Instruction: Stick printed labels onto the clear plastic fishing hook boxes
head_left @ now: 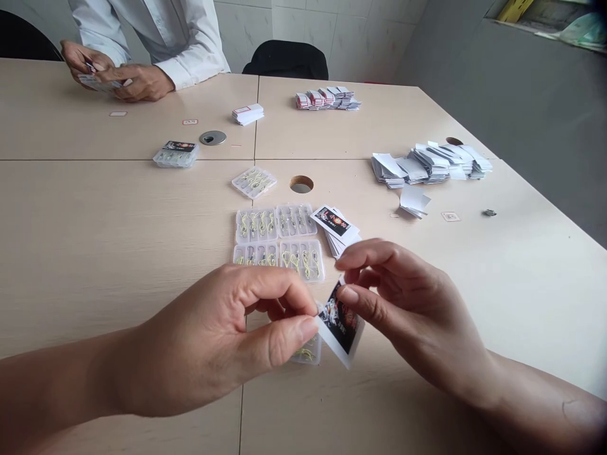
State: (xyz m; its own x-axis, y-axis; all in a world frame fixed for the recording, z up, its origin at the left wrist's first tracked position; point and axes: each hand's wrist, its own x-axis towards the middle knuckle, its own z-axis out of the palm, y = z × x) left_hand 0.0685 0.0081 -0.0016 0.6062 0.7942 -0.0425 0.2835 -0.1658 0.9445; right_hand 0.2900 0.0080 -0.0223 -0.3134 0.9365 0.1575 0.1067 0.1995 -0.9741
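My left hand (222, 335) pinches the left corner of a black printed card (342, 325) with a white border. On the card's upper right side, my right hand (412, 309) holds it between thumb and fingers. The card is tilted in the air. Beneath my left hand, a clear box (310, 352) with yellow-green lines is partly hidden. Beyond the hands, several clear boxes (256, 224) holding hooks and lines lie in a block. Beside them sits a stack of printed cards (336, 222).
Across the table (118, 240), a person in a white shirt (194, 44) handles small items. Piles of folded white papers (431, 164) lie at the right, more bundles (327, 98) farther back. Boxes (175, 154) stand at the left, near a metal grommet (213, 138).
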